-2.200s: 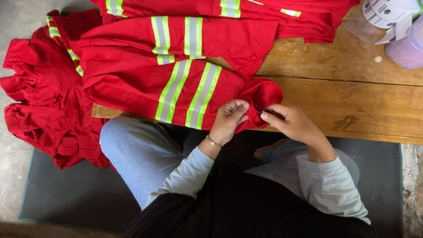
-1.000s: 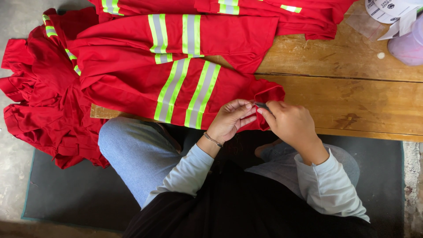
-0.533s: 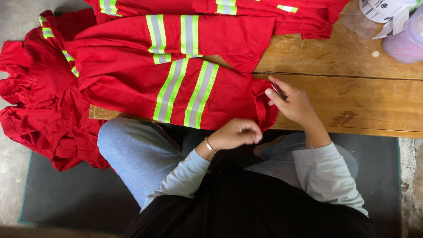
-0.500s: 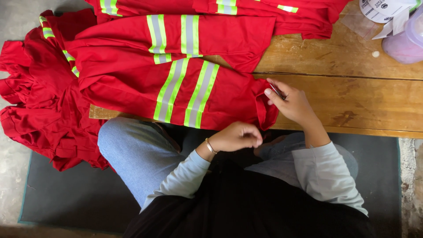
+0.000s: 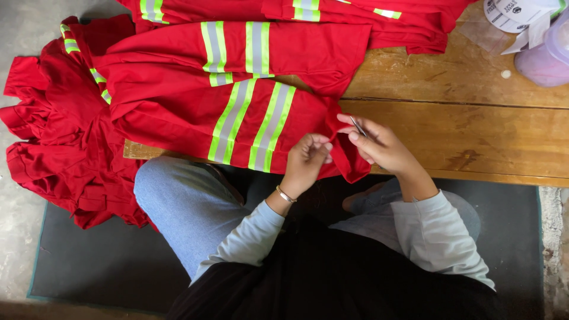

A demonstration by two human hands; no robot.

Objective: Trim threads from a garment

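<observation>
Wooden surface [image 5: 474,136] of broad planks, running out beyond and to the right of the grips. Dark floor mat [image 5: 101,266] below, back toward the body. Heap of red cloth [image 5: 53,142] hanging off the surface's left end, well left of both grips. Stacked red garments [image 5: 320,53] with grey and yellow-green reflective bands, spread just beyond the grips. Nearest red garment [image 5: 178,118] lying flat along the near edge, its reflective stripes [image 5: 255,124] immediately left of the left grip, its end [image 5: 347,163] bunched up between the two hands and drooping over the edge.

Pale purple plastic container [image 5: 548,56] and a white paper-wrapped roll [image 5: 512,12] at the far right corner, well apart from the right grip.

Left hand [image 5: 307,163]: fingers curled in, grip clenched on a fold of the garment's end, thin bracelet [image 5: 285,194] at the wrist. Right hand [image 5: 382,148]: just right of the left, touching the same bunched cloth; grip pinched around a small slim metal tool [image 5: 358,126], thumb and forefinger grasping it, tip angled up and away. Kind of tool too small to tell. Grips close together, cloth between them.
</observation>
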